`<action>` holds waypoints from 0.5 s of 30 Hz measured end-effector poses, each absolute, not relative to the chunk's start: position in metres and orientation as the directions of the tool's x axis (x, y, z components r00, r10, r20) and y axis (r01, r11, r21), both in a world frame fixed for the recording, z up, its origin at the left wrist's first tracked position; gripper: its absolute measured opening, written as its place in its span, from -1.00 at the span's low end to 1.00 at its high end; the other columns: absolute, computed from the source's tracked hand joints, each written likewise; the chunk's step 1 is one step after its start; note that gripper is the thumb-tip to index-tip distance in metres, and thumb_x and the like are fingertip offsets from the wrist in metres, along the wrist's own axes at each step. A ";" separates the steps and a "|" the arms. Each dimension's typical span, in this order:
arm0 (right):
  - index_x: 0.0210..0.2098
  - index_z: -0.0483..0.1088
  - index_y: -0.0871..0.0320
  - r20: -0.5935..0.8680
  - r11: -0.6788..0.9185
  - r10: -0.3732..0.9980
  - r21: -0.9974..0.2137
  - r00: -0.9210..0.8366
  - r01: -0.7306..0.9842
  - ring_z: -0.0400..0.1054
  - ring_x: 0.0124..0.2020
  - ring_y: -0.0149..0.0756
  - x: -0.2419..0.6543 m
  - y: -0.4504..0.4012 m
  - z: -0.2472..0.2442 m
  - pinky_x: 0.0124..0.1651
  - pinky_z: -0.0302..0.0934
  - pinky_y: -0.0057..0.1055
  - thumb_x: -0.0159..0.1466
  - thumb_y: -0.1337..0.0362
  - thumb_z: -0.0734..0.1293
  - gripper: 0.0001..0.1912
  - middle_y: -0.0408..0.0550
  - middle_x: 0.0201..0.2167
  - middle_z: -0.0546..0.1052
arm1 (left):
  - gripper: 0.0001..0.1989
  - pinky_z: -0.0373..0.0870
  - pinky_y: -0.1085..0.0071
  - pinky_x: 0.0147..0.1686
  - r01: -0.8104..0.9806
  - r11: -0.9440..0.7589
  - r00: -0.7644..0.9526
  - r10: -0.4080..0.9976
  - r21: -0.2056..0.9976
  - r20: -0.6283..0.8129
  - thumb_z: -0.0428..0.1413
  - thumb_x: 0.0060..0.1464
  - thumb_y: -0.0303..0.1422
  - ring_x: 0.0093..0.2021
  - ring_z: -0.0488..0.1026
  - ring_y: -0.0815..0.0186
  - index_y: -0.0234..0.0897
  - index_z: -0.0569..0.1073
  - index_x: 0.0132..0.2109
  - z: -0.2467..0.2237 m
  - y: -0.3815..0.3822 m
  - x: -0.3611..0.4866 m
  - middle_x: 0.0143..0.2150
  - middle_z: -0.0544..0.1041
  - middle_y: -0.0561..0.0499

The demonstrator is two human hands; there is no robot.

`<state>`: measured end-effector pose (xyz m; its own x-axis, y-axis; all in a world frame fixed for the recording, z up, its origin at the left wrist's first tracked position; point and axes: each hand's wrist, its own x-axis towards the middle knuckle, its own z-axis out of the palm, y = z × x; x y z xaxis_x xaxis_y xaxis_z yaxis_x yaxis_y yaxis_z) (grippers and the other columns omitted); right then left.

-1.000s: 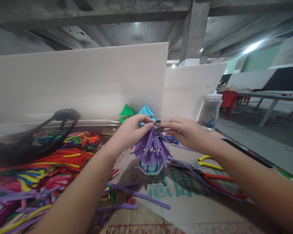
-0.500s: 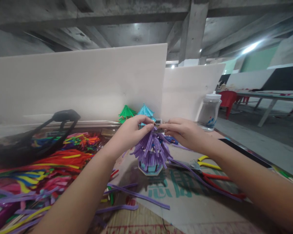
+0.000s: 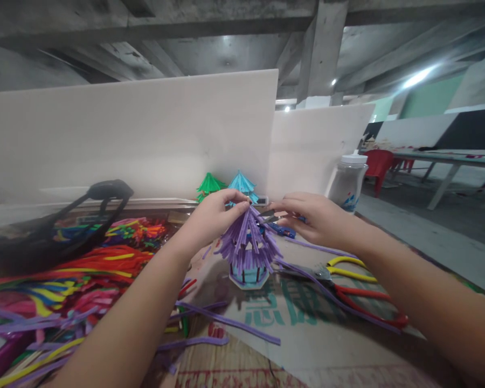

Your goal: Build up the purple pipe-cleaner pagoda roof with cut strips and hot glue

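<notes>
A small model pavilion (image 3: pixel 248 250), with two tiers of purple pipe-cleaner roof and a light-blue body on an octagonal base, stands upright on the table. My left hand (image 3: pixel 216 215) pinches the peak of its roof between thumb and fingers. Just right of the peak, my right hand (image 3: pixel 307 215) is closed around a small metal tool (image 3: pixel 268 216) with a narrow pointed end. That end is near the upper roof strips; its exact kind is unclear, as the fingers cover the rest. Behind my left hand stand a green-roofed model (image 3: pixel 209 183) and a light-blue-roofed model (image 3: pixel 242 183).
Scissors with red handles (image 3: pixel 372 302) and a yellow-handled tool (image 3: pixel 351 268) lie to the right, beside loose purple pipe cleaners (image 3: pixel 242 326). Many coloured pipe cleaners (image 3: pixel 101 264) cover the left. A clear bottle (image 3: pixel 347 183) stands back right, before white boards (image 3: pixel 145 134).
My right hand has drawn slightly right, and the metal tool's tip has come away from the roof peak. The left hand has shifted slightly left, still at the peak.
</notes>
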<state>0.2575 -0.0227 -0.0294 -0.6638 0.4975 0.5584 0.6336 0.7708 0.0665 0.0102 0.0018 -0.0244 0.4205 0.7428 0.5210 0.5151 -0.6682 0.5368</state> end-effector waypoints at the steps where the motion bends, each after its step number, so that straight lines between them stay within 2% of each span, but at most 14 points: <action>1: 0.04 0.44 0.15 0.558 0.771 0.497 0.068 -0.665 0.633 0.42 -0.23 -0.24 0.257 -0.023 -0.030 -0.21 0.23 -0.34 0.38 0.28 0.23 -0.71 0.03 -0.22 0.56 | -0.73 0.33 0.32 -0.03 0.515 -0.669 0.420 0.742 0.537 0.522 0.07 0.21 -0.20 -0.13 0.50 0.23 -0.29 0.54 -0.14 -0.024 0.002 0.010 -0.13 0.60 -0.03; 5: -0.01 0.46 0.18 0.575 0.769 0.474 0.099 -0.667 0.632 0.43 -0.19 -0.21 0.252 -0.021 -0.035 -0.18 0.24 -0.31 0.37 0.30 0.24 -0.75 0.06 -0.19 0.57 | -0.73 0.33 0.32 -0.02 0.520 -0.670 0.418 0.740 0.529 0.527 0.07 0.21 -0.20 -0.13 0.50 0.23 -0.28 0.54 -0.14 -0.024 0.001 0.011 -0.13 0.60 -0.03; 9: -0.05 0.49 0.21 0.571 0.785 0.425 0.154 -0.702 0.600 0.43 -0.24 -0.20 0.249 -0.020 -0.037 -0.22 0.22 -0.30 0.38 0.29 0.25 -0.75 0.05 -0.26 0.57 | -0.73 0.33 0.33 -0.03 0.532 -0.669 0.418 0.741 0.519 0.526 0.07 0.21 -0.20 -0.12 0.50 0.22 -0.28 0.54 -0.14 -0.024 0.001 0.010 -0.12 0.60 -0.03; 15: -0.06 0.49 0.20 0.573 0.801 0.412 0.143 -0.708 0.582 0.40 -0.28 -0.26 0.248 -0.018 -0.038 -0.24 0.20 -0.33 0.37 0.32 0.26 -0.77 0.02 -0.29 0.56 | -0.73 0.34 0.33 -0.04 0.542 -0.658 0.415 0.751 0.523 0.514 0.07 0.21 -0.21 -0.15 0.50 0.23 -0.29 0.54 -0.14 -0.023 -0.001 0.010 -0.13 0.60 -0.03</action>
<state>0.2481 -0.0182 -0.0379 -0.7085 0.4121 0.5729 0.5815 0.8009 0.1430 0.0104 -0.0009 -0.0226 0.4154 0.7506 0.5138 0.5423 -0.6579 0.5225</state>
